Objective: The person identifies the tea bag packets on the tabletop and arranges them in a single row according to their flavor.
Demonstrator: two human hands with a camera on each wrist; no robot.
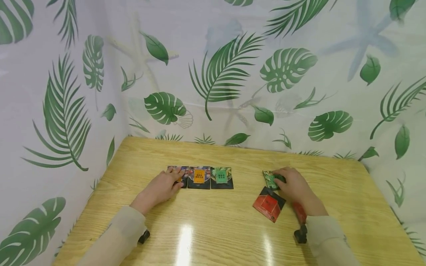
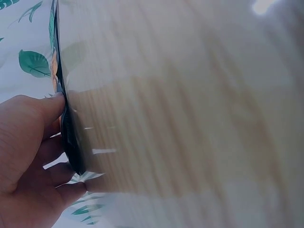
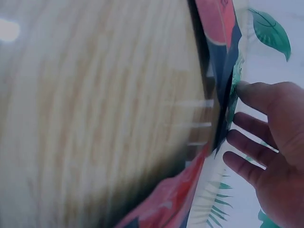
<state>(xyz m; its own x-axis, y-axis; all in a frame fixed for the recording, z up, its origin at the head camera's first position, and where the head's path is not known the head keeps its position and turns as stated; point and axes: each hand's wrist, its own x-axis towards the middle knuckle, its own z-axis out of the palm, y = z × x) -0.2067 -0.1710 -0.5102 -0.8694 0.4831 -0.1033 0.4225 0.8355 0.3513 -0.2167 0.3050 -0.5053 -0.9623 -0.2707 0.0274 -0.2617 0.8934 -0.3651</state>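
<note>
Three small flat packets lie side by side in a row on the table: a dark one with an orange label (image 1: 184, 181), a similar orange-label packet (image 1: 199, 185), then a green-label packet (image 1: 222, 185). My left hand (image 1: 159, 188) rests on the leftmost, its fingers spread over it and partly hiding it. To the right, my right hand (image 1: 296, 186) touches another green packet (image 1: 269, 179), covering its right part; the right wrist view shows the thumb on it and the fingers extended. Just in front lies a red-and-black packet (image 1: 270, 207), set at a slant.
Another red packet (image 1: 299, 212) lies partly hidden under my right wrist. Black straps' ends (image 1: 144, 236) show at the wrists. The wooden table (image 1: 206, 218) meets a white leaf-patterned curtain (image 1: 229, 122) at the back and left.
</note>
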